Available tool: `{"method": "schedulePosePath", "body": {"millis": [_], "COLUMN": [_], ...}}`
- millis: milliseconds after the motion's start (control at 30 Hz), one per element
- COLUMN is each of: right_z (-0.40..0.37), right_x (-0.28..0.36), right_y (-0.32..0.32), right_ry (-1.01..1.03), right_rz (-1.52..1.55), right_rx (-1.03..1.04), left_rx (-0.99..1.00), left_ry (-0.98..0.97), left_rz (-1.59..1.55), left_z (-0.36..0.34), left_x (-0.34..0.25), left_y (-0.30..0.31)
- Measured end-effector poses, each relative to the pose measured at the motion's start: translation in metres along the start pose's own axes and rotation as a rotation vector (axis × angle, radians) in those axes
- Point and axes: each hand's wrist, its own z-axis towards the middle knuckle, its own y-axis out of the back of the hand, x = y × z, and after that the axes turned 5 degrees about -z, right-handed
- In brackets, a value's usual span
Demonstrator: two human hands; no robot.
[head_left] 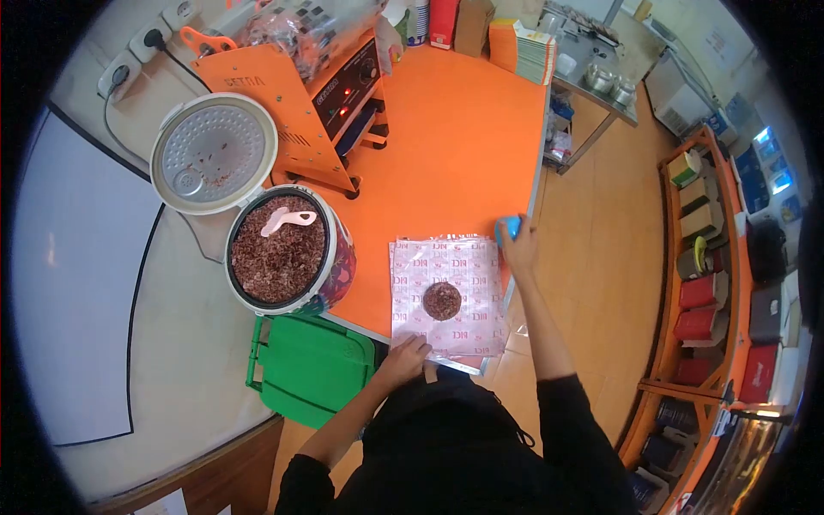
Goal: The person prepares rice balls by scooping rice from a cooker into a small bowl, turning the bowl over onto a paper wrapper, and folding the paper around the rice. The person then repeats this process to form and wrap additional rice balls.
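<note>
A round, flat patty of dark reddish-brown rice [443, 301] lies on the printed wrapping paper [412, 270], which has a clear film over it. My left hand [405, 360] is at the paper's near left edge, its bent fingers closed on that edge; the fingertips are partly hidden. At the table's right edge, beside the paper's far right corner, my right hand [520, 247] grips a small blue cup-like mould [507, 229]. Left of the paper stands an open rice cooker [333, 275] full of cooked rice [273, 262], with a pink rice paddle [290, 221] lying on top.
Behind the cooker's raised lid [213, 153] stands an orange sealing machine [283, 129] on the orange table [455, 129]. A green bin [313, 365] is below the near left edge. Shelves with boxes [699, 292] line the right; a steel table [592, 77] stands farther back.
</note>
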Motion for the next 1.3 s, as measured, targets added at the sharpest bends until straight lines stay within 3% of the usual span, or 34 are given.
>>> {"method": "schedulePosePath", "body": {"millis": [67,167,267,333,400,500,600,733,800,833,967,1067,1167,1267,1300], "right_z": [0.023,0.009,-0.037,-0.094,-0.147,-0.164,-0.155,-0.146,-0.143,-0.14,-0.144,-0.149,-0.161,-0.176,-0.181], "right_x": [-0.008,0.006,0.013,0.01,-0.005,-0.042,-0.068,-0.071,-0.068,-0.07,-0.064,-0.022,0.0,0.003,0.005], "right_y": [-0.02,-0.009,0.01,0.039,0.056,0.054,0.039,0.015,0.003,-0.01,-0.021,0.019,0.029,0.02,0.016], "right_ry": [0.077,0.237,0.489,0.567,0.971,0.935,0.653,-0.123,-0.102,-0.114,-0.077,-0.129,0.399,0.838,0.888], "right_rz": [-0.13,-0.314,-0.069,-0.039,-0.03,-0.114,0.256,0.74,0.8,0.778,0.717,0.28,-0.116,-0.062,-0.078], "right_rx": [0.008,-0.126,-0.17,0.511,0.388,0.36,0.319,0.496,0.361,0.305,0.125,0.129,-0.25,0.27,0.271], "left_rx": [-0.051,0.016,-0.013,-0.102,-0.188,-0.288,-0.35,-0.447,-0.601,-0.686,-0.685,-0.632,-0.622,-0.657,-0.661], "left_ry": [-0.037,0.056,0.089,0.08,0.051,0.069,0.23,0.459,0.6,0.617,0.755,0.793,0.803,0.801,0.8], "left_rz": [0.049,0.063,0.009,-0.03,-0.039,-0.059,-0.217,-0.704,-1.115,-1.058,-1.079,-0.982,-0.972,-1.002,-0.992], "left_z": [0.005,0.013,0.019,0.021,0.023,0.018,0.007,0.018,0.038,0.05,0.051,0.054,0.058,0.06,0.058], "left_x": [0.0,-0.014,-0.021,-0.023,-0.022,-0.015,0.016,0.066,0.076,0.073,0.136,0.119,0.101,0.093,0.094], "left_y": [-0.001,0.01,0.017,0.016,0.018,0.02,0.017,0.004,-0.007,-0.009,-0.059,-0.045,-0.028,-0.021,-0.018]}}
